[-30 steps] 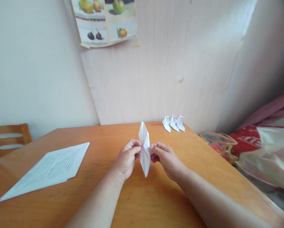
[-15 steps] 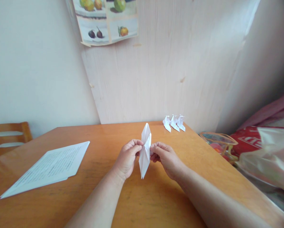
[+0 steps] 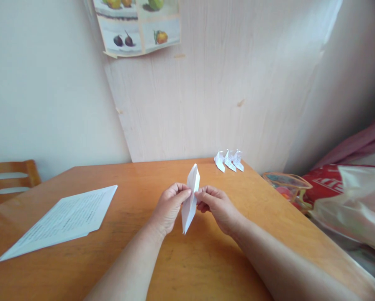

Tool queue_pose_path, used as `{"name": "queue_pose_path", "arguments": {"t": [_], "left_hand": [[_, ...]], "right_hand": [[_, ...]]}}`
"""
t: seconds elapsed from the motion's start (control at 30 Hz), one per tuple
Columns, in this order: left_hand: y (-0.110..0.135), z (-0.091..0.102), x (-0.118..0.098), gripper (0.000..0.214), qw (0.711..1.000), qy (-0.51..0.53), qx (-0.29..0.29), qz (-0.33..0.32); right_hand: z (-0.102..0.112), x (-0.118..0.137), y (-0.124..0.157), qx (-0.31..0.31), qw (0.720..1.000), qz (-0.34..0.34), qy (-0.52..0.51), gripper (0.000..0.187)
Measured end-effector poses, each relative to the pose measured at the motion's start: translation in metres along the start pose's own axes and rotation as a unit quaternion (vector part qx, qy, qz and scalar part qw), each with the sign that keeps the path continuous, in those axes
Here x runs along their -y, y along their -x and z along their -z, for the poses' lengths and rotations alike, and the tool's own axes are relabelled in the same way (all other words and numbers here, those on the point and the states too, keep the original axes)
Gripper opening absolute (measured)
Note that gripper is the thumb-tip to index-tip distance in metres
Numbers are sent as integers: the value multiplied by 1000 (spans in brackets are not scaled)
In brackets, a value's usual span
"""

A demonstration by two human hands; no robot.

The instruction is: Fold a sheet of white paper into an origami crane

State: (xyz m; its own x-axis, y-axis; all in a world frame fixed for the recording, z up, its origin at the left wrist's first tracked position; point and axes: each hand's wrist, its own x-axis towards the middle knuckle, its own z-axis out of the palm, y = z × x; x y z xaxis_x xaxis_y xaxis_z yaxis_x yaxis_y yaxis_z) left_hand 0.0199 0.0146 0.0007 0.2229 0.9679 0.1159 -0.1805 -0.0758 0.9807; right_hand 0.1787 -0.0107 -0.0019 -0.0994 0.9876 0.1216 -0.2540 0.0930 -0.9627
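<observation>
Both my hands hold a white folded paper piece (image 3: 190, 200), long and pointed at both ends, above the wooden table (image 3: 206, 259). My left hand (image 3: 170, 207) pinches its left edge near the middle. My right hand (image 3: 217, 207) pinches the right edge opposite, fingers curled. The paper stands nearly upright, its top leaning slightly right and its lower tip over the table. Three small folded white paper figures (image 3: 229, 161) stand in a row at the table's far edge by the wall.
A stack of printed sheets (image 3: 63, 219) lies on the table's left side. A wooden chair back (image 3: 10, 177) shows at the far left. To the right sit a glass bowl (image 3: 284, 186) and a plastic bag (image 3: 350, 200). A fruit poster (image 3: 137, 27) hangs on the wall.
The paper piece has tilted, its top leaning right and its lower tip swinging left. My fingers have drawn closer together on it. My hands stay in the same spot.
</observation>
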Motion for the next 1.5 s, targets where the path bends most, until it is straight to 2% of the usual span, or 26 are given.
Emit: {"name": "queue_pose_path", "arguments": {"t": [0.27, 0.5, 0.87, 1.5], "left_hand": [[0, -3, -1, 12, 999, -37, -16, -17], [3, -5, -4, 12, 999, -44, 7, 0], [1, -2, -1, 12, 999, -51, 7, -15], [2, -2, -2, 23, 999, -20, 32, -18]], "right_hand": [[0, -4, -1, 8, 1000, 5, 6, 28], [-1, -4, 0, 10, 1000, 12, 15, 28], [-1, -4, -2, 10, 1000, 15, 21, 31], [-1, -3, -1, 13, 1000, 12, 25, 30]]}}
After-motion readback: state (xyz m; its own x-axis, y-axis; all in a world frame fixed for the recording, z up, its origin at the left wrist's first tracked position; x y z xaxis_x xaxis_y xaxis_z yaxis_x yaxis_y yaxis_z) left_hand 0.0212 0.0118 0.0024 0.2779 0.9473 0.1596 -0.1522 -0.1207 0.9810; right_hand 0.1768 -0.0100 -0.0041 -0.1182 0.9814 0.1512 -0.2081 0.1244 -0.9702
